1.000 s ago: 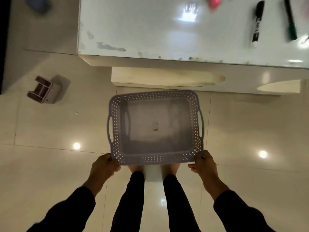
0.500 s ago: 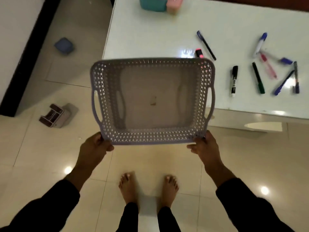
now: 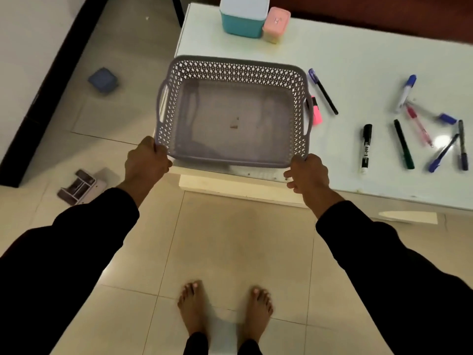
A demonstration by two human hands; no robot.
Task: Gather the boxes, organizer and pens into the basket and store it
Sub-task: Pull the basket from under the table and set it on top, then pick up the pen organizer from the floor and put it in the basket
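Note:
An empty grey perforated basket [image 3: 238,70] is over the left part of the white table [image 3: 358,55]. My left hand [image 3: 147,162] grips its near left corner and my right hand [image 3: 307,172] grips its near right corner. A teal box [image 3: 242,20] and a smaller pink box [image 3: 276,25] stand at the table's far edge. Several pens and markers lie on the right side, among them a pink highlighter [image 3: 316,115] beside the basket, a black marker [image 3: 366,148] and a green marker [image 3: 404,144]. A small organizer [image 3: 79,187] lies on the floor at the left.
A blue square object [image 3: 103,80] lies on the tiled floor left of the table. A dark baseboard runs along the left wall. My bare feet [image 3: 225,311] stand on the tiles in front of the table.
Both hands have lifted the basket from near the floor up and forward over the table's left part. The view has tilted up, showing the boxes and more pens.

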